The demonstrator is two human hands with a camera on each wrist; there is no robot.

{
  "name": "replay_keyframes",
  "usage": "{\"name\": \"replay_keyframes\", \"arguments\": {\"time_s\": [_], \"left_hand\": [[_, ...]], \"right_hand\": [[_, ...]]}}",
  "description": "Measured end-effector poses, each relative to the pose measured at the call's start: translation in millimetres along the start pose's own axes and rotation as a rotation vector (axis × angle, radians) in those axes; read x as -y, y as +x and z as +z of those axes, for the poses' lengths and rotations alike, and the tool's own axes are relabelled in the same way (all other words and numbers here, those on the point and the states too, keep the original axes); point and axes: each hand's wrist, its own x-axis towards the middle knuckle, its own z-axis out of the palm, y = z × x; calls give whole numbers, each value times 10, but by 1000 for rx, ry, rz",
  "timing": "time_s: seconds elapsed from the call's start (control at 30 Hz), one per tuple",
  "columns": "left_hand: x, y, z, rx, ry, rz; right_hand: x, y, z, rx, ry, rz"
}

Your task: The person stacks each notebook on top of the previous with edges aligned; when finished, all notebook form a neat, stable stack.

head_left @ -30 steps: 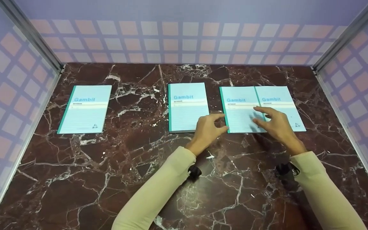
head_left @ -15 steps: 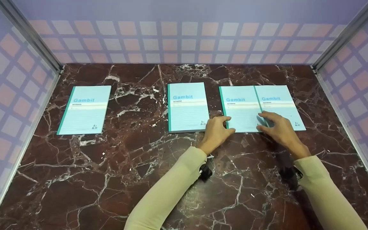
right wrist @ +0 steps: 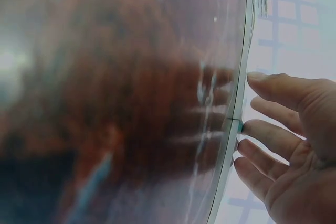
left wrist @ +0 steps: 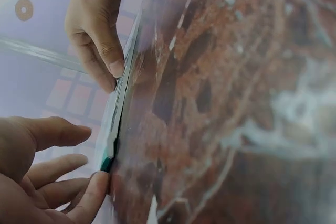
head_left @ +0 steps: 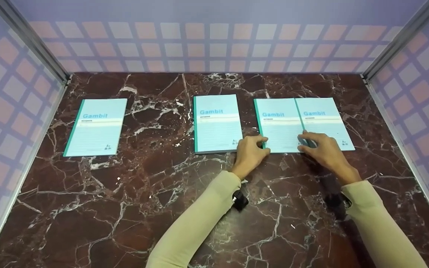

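Two notebooks with pale blue "Gambit" covers and green spines lie side by side at the right in the head view: an inner notebook [head_left: 278,128] and an outer notebook [head_left: 324,121]. My left hand [head_left: 251,152] is at the inner one's spine near its lower left corner; in the left wrist view a fingertip touches the green spine [left wrist: 106,162], the fingers loosely bent. My right hand [head_left: 325,150] rests with its fingertips at the seam between both covers, thumb near the front edge. The right wrist view shows that thumb [right wrist: 278,88] at the notebook edge, fingers spread.
Just left of my left hand lies a thicker notebook or stack of notebooks [head_left: 216,124]. Another notebook [head_left: 96,127] lies farther left on the dark marbled table [head_left: 99,212]. Tiled-pattern panels [head_left: 210,44] enclose the back and sides.
My left hand has moved right, up to the inner notebook's spine. The right hand has come slightly down and right onto the seam. The notebooks look unmoved on the table.
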Motion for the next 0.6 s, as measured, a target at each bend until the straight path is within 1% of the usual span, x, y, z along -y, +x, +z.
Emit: {"name": "replay_keyframes", "arguments": {"time_s": [0.07,0.13,0.23,0.33,0.4,0.47,0.5,0.6], "left_hand": [[4,-3,-19,-20,-46,-9],[3,-14,-25,-33,-112,-14],[-12,-30,-17,-58,-252,-20],[-34,-42,7,-84,-393,-69],[-50,-46,29,-86,-467,-119],[-68,-55,48,-66,-509,-168],[-77,-56,57,-57,-520,-182],[-96,-54,75,-45,-513,-195]], "right_hand": [[6,9,2,-3,2,-7],[7,4,-2,0,2,-7],[13,-9,-9,-5,3,-9],[13,-16,-5,-2,11,-10],[16,-23,3,6,11,-11],[24,-30,14,14,11,-11],[29,-32,20,16,11,-14],[41,-36,30,15,16,-20]]}}
